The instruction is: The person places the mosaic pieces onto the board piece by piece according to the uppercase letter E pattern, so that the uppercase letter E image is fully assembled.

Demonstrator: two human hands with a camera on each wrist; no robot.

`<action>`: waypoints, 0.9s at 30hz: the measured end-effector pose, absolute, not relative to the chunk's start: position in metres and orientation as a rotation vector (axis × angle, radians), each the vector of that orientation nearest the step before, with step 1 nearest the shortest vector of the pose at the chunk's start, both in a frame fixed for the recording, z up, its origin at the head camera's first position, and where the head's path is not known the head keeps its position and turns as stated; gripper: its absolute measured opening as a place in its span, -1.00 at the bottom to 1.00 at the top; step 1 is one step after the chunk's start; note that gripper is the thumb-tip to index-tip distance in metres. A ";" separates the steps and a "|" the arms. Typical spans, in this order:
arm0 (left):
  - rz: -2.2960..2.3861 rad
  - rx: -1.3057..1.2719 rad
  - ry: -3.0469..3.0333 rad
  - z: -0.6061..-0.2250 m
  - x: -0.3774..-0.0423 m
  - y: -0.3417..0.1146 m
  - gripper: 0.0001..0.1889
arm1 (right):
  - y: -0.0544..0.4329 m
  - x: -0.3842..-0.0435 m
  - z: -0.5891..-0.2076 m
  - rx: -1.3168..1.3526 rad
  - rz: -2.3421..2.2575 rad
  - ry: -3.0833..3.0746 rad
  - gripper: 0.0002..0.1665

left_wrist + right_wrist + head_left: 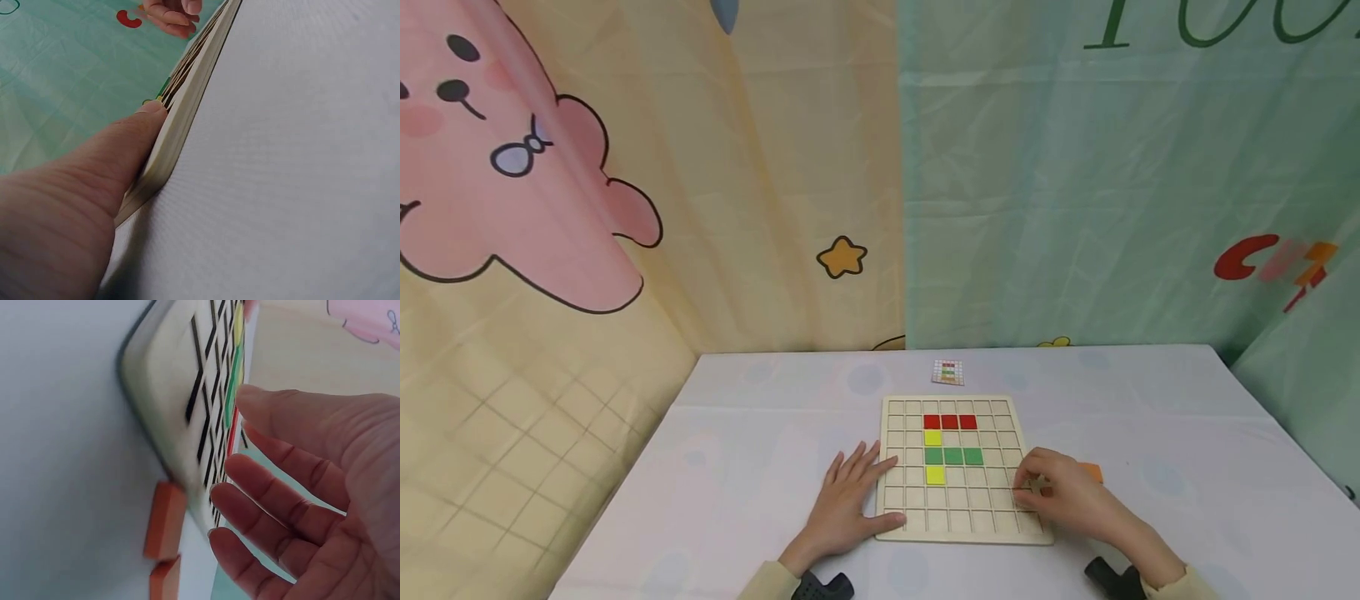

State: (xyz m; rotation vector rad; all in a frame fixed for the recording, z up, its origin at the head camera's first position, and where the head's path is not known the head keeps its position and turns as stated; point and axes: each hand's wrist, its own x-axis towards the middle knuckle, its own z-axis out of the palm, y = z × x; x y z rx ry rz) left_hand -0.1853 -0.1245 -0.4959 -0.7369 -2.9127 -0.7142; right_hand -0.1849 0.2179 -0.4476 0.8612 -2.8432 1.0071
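Note:
A square wooden grid board [983,523] lies on the table with colored square tiles in its cells. Three red tiles [950,422] form an upper row and three green tiles [953,456] a lower one. One yellow tile [932,437] sits between those rows, another yellow tile [935,475] below the green. My left hand [846,504], fingers spread, rests on the board's left edge, its thumb at the near corner. Over the right edge hovers my right hand [1063,492], fingers loosely bent, with nothing visible between them. Beside the board, partly hidden under that hand, lie orange tiles [165,520].
Behind the board lies a small pattern card [948,372] with a printed colored grid. A pale cloth covers the table [775,417]. Printed curtains [790,167] hang behind and at the sides. Dark wrist straps [823,586] show at the sleeves.

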 end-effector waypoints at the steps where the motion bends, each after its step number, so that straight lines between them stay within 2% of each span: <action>1: -0.718 -0.738 -2.911 -0.496 -0.185 -0.125 -0.17 | 0.222 -0.185 -0.449 0.834 1.012 -2.857 -0.83; 8: -0.718 -0.741 -2.910 -0.496 -0.185 -0.125 -0.16 | 0.241 -0.186 -0.458 0.769 0.901 -2.904 -0.68; 27: -0.724 -0.729 -2.924 -0.494 -0.184 -0.123 -0.17 | 0.256 -0.190 -0.456 0.777 0.762 -2.957 -0.70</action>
